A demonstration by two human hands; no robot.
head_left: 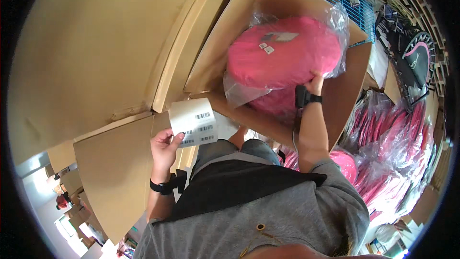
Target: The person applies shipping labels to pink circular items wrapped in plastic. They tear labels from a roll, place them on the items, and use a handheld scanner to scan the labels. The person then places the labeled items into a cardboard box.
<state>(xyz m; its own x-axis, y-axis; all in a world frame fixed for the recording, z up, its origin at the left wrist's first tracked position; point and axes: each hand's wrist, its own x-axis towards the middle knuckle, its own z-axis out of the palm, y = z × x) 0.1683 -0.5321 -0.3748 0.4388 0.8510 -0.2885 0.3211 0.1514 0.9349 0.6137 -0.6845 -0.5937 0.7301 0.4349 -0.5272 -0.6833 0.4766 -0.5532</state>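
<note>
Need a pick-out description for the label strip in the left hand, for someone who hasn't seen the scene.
Start at the open cardboard box holding a bagged pink cushion. Just left of its lower corner, the left hand pinches a curled white label strip. It is the only white paper against the brown cardboard, printed with small barcodes.

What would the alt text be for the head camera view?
A person's right hand presses a pink cushion in clear plastic into an open cardboard box, while the left hand holds a strip of white barcode labels. More bagged pink cushions are piled at right.
</note>
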